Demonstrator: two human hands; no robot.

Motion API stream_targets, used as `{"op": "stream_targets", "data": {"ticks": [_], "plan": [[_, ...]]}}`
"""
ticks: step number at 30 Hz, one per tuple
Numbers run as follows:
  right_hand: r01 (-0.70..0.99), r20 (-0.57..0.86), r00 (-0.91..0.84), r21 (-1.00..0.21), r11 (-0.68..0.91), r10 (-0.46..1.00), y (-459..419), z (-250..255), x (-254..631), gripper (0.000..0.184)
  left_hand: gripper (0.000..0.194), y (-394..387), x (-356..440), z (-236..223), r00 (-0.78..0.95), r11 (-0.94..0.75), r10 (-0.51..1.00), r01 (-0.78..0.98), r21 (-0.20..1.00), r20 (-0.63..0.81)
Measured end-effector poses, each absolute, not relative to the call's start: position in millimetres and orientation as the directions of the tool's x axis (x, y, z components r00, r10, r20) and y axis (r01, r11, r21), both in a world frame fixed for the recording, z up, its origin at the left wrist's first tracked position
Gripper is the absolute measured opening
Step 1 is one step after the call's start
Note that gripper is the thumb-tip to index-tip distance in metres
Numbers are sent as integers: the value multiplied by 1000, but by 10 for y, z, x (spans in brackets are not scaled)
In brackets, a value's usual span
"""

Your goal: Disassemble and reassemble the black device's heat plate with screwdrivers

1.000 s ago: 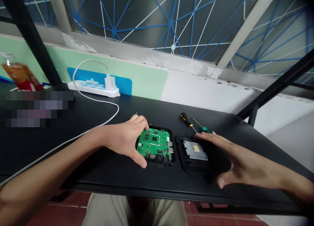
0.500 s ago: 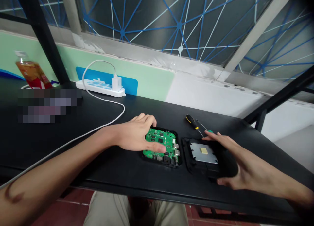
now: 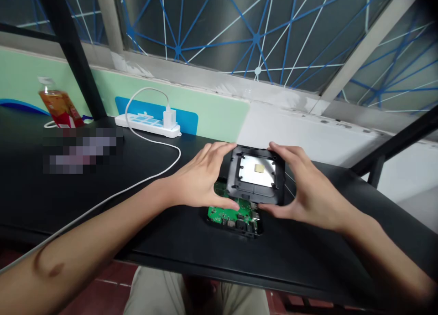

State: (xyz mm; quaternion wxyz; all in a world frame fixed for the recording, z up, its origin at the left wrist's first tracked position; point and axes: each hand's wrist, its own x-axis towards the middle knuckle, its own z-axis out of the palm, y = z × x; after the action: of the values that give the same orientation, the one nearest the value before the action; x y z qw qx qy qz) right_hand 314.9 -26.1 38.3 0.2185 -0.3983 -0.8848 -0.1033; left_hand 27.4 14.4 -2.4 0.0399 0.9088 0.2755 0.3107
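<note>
Right hand: grip closed on the black cover, fingertips at its top edge, thumb at the bottom. Left hand: curved round the cover's left side, fingertips at the upper corner, thumb near the lower edge; can't tell if that grip bears any load.

Cover is tilted, inner face to camera, metal plate and tan pad showing, above the green circuit board in its black case, partly hiding it. Case lies on the bench, near the front edge.

Bench: matte black top, black frame posts both ends. Thin metal shaft peeks out between cover and right hand, rest hidden. Back left: white power strip with charger plugged in, white cable looping forward to the left. Bottle, amber contents, far left; pixelated patch in front of it.

Room: wall pale green then white, window above with blue and white lines, red floor tiles below.
</note>
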Motion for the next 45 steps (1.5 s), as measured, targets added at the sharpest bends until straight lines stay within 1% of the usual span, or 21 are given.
{"op": "stream_targets", "data": {"ticks": [2,4,9,11,14,18,24,29,32,36,41,45], "plan": [[718,495,-625,59,694,604,-172,341,3023,120,123,190,270,-70,639,-865,474,468,183,606],[698,516,-640,79,712,570,-111,284,2943,122,122,223,261,-97,631,-867,454,475,150,629],[673,551,-649,94,734,524,-141,166,2906,125,124,192,259,-69,690,-884,424,455,103,587],[659,578,-645,90,746,500,-188,135,2922,126,125,153,275,-50,700,-889,415,447,96,582],[656,610,-622,62,753,491,-235,104,2942,127,125,108,301,-41,685,-894,395,439,86,613],[660,627,-599,35,751,497,-250,85,2947,126,122,88,305,-39,675,-903,339,429,25,656],[647,633,-603,34,761,485,-243,66,2954,125,111,58,269,13,686,-883,334,467,-39,647],[662,612,-595,6,750,521,-227,37,2951,125,107,61,279,32,657,-888,316,459,-31,685],[656,593,-608,2,755,527,-209,42,2955,127,110,85,281,21,642,-886,320,463,-19,696],[659,556,-629,11,752,543,-191,51,2979,128,112,120,265,7,647,-895,295,445,-34,704],[659,599,-592,-28,752,540,-167,20,2982,129,109,129,258,8,651,-896,301,444,-27,697],[657,617,-582,-28,754,530,-151,1,2968,131,103,114,263,9,654,-889,314,457,-28,688]]}}
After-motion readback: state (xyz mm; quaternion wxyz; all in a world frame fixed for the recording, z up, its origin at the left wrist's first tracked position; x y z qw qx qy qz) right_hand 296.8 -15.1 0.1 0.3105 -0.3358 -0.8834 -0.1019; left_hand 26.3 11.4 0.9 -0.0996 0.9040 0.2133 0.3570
